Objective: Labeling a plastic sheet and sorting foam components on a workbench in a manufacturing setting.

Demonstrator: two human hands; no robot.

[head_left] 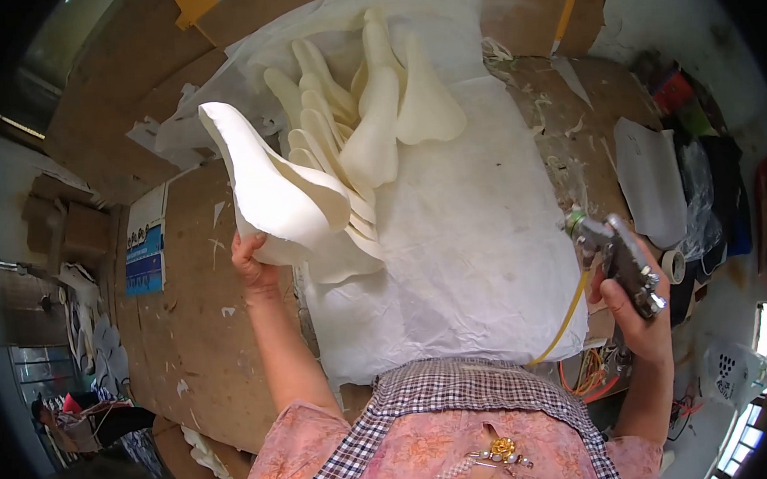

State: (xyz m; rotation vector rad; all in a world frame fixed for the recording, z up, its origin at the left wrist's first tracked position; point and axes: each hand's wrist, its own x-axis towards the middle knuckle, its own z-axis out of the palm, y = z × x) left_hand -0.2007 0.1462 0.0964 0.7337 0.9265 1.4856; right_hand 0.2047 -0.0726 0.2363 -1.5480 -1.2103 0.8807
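My left hand [258, 263] is closed on the lower left edge of a white saddle-shaped foam pad [266, 190], its narrow end pointing up and away. Several similar cream saddle-shaped pads [373, 148] lie overlapped in a heap just beyond and to its right. One more pad edge [343, 261] shows below the held one; I cannot tell whether my hand holds it too. On the right, my right hand [641, 316] grips a metal spray gun [611, 256] by its handle, well apart from the pads. A thin yellow hose [570, 311] runs near the gun.
White sheeting [464, 261] covers the middle of the brown work table [201, 338]. Dried scraps [561, 132] stick to its right part. Farther right are a grey-white sheet [650, 179], clear plastic [702, 211] and a tape roll [673, 266]. Cardboard [528, 11] stands at the back.
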